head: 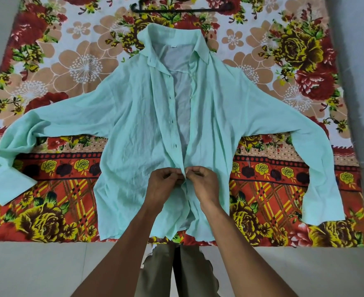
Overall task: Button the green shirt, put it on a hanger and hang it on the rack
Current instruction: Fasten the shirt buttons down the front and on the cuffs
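Observation:
The pale green shirt [138, 129] lies flat on its back with both sleeves spread out and the collar at the far end. Its front is open from the collar down to my hands, and several small buttons show along the left placket. My left hand [162, 186] pinches the left front edge low on the shirt. My right hand [204, 185] pinches the right front edge against it, so the two edges meet between my fingertips. A dark hanger [183, 9] lies beyond the collar at the top of the view.
The shirt rests on a floral cloth [48, 211] in red, yellow and white, spread over a pale floor [48, 271]. My trouser legs [189, 275] show at the near edge. No rack is in view.

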